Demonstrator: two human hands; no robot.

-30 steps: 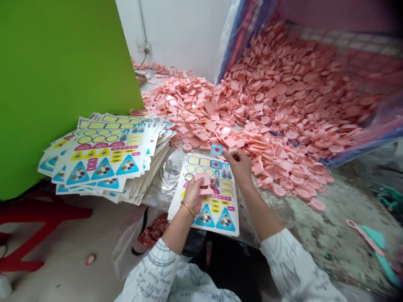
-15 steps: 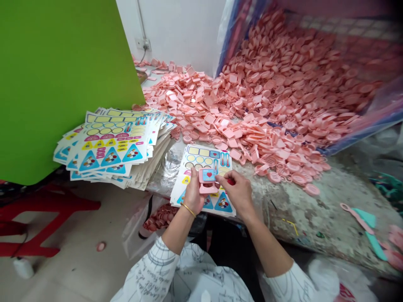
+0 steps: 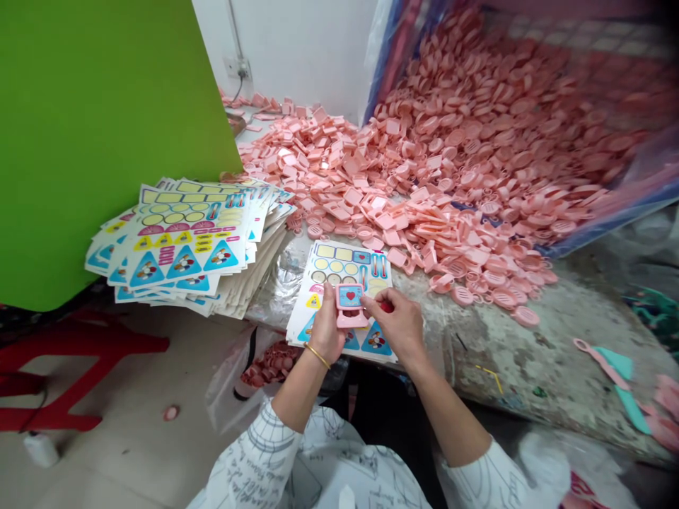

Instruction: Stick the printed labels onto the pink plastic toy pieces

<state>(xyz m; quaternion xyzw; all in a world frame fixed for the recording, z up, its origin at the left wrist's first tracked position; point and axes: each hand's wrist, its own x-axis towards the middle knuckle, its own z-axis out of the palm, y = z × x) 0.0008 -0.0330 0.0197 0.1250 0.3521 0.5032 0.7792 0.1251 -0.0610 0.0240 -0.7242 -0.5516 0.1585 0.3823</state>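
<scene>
My left hand [image 3: 326,332] grips a small pink plastic toy piece [image 3: 350,318], which has a blue sticker with a red heart [image 3: 350,296] on its face. The fingertips of my right hand [image 3: 400,329] press against the piece's right side. Both hands are over a printed sticker sheet [image 3: 339,265] with yellow, blue and red shapes. Part of this sheet is hidden beneath them. A small red item [image 3: 387,307] shows just past my right fingers.
A fanned stack of sticker sheets [image 3: 185,240] lies to the left, against a green board [image 3: 106,141]. Behind, a large heap of pink plastic pieces [image 3: 450,162] spreads across a concrete ledge [image 3: 509,346]. A bag of pink parts [image 3: 270,365] sits below.
The blue heart sticker has gone from my right hand's fingers to the face of the pink piece. Both hands have drawn together over the sheet, and the view has shifted slightly.
</scene>
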